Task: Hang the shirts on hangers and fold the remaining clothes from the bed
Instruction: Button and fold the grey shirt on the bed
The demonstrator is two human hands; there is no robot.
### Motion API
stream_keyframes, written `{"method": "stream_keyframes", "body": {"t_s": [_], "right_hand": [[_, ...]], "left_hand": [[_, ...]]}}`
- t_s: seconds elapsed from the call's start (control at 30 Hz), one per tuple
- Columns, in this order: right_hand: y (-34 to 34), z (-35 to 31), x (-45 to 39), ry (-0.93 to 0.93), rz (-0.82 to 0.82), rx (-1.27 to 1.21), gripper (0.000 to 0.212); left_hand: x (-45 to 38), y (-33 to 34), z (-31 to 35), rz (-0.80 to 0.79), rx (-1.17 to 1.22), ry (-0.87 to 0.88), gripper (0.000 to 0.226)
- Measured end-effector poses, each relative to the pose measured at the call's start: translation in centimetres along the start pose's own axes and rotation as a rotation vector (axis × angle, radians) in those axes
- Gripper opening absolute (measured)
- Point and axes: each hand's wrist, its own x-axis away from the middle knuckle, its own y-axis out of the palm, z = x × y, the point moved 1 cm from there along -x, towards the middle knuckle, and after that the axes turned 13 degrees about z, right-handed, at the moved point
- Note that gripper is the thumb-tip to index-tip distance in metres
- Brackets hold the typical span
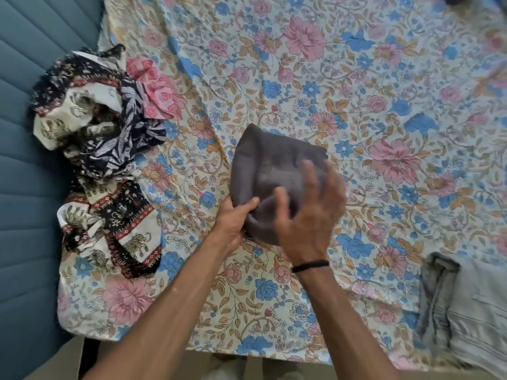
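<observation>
Where the floral bedsheet (356, 78) covers the bed, nearly the whole view is its pink and blue flower print, wrinkled in places. Left of the sheet runs a blue padded headboard (33, 160). At the sheet's left edge lies a heap of patterned clothes (101, 149), elephant print and navy leaf print among them. At its lower right corner sits a folded grey-blue garment (472, 311). Near the sheet's middle lies a partly folded dark grey cloth (271, 171); the left hand (233, 223) pinches its near edge, while the right hand (307, 215), fingers spread and blurred, hovers over it, contact unclear.
</observation>
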Motion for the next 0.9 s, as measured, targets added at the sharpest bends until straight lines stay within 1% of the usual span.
{"method": "stream_keyframes", "body": {"t_s": [0.03,0.07,0.1,0.13,0.17,0.2,0.23,0.27,0.3,0.33,0.37,0.43,0.47,0.5,0.57,0.63,0.67,0.7,0.73,0.77,0.83,0.87,0.9], "right_hand": [[1.0,-0.9,0.7,-0.18,-0.063,0.078,0.07],[2.6,-1.0,1.2,-0.259,-0.138,0.134,0.07],[4.3,-0.5,1.5,-0.287,-0.218,0.193,0.068],[5.9,0.7,1.5,-0.294,-0.297,0.257,0.066],[7.4,2.3,1.2,-0.29,-0.357,0.306,0.066],[8.5,4.2,0.8,-0.281,-0.4,0.328,0.066],[9.6,5.9,0.4,-0.281,-0.424,0.327,0.068],[10.1,7.2,0.0,-0.289,-0.431,0.314,0.069],[10.5,8.1,-0.3,-0.3,-0.422,0.295,0.07],[10.7,8.2,-0.6,-0.313,-0.41,0.258,0.07],[10.5,8.1,-0.6,-0.322,-0.386,0.209,0.071],[9.5,8.1,-0.4,-0.292,-0.296,0.092,0.076],[9.0,8.3,-0.2,-0.221,-0.237,0.029,0.081],[8.4,8.4,-0.1,-0.079,-0.187,-0.035,0.089],[7.1,8.1,-0.2,0.361,-0.166,-0.185,0.101],[6.7,8.8,-1.2,0.739,-0.268,-0.377,0.1],[7.0,9.2,-2.6,0.882,-0.364,-0.477,0.1],[6.9,10.0,-3.7,0.985,-0.468,-0.55,0.102],[6.6,10.6,-4.9,1.052,-0.567,-0.598,0.104],[6.1,11.1,-5.8,1.078,-0.659,-0.641,0.103],[4.5,11.1,-7.0,1.056,-0.795,-0.747,0.089],[3.7,10.7,-7.4,1.027,-0.823,-0.804,0.081],[2.9,10.6,-7.4,1.004,-0.827,-0.842,0.074]], "left_hand": [[-0.3,0.3,0.1,-0.068,-0.018,0.029,0.034],[-0.7,0.3,0.2,-0.11,-0.04,0.056,0.03],[-1.0,0.4,0.5,-0.09,-0.07,0.091,0.027],[-1.6,0.2,0.6,0.008,-0.16,0.143,0.027],[-2.3,0.0,0.5,0.139,-0.29,0.215,0.033],[-3.0,-0.4,0.4,0.274,-0.452,0.306,0.044],[-3.7,-0.8,0.3,0.362,-0.616,0.411,0.058],[-4.4,-1.2,0.1,0.386,-0.752,0.492,0.07],[-5.3,-1.4,0.0,0.35,-0.817,0.501,0.081],[-5.7,-1.7,0.2,0.278,-0.795,0.432,0.089],[-6.4,-2.1,0.3,0.189,-0.724,0.352,0.095],[-6.3,-1.9,1.1,-0.001,-0.559,0.169,0.1],[-6.0,-1.7,1.7,-0.102,-0.505,0.07,0.097],[-5.5,-1.2,2.4,-0.204,-0.475,0.007,0.091],[-5.2,-0.3,3.3,-0.301,-0.468,-0.058,0.078],[-4.5,0.7,3.7,-0.342,-0.514,-0.079,0.074],[-4.5,1.1,4.1,-0.338,-0.524,-0.071,0.071],[-4.2,1.5,4.1,-0.333,-0.521,-0.061,0.064],[-3.9,1.7,4.3,-0.314,-0.505,-0.05,0.055],[-3.5,1.8,4.4,-0.303,-0.474,-0.049,0.047],[-2.4,2.2,4.6,-0.309,-0.391,-0.069,0.044],[-1.8,2.2,4.4,-0.311,-0.345,-0.078,0.043],[-1.0,2.3,4.2,-0.322,-0.301,-0.085,0.038]]}}
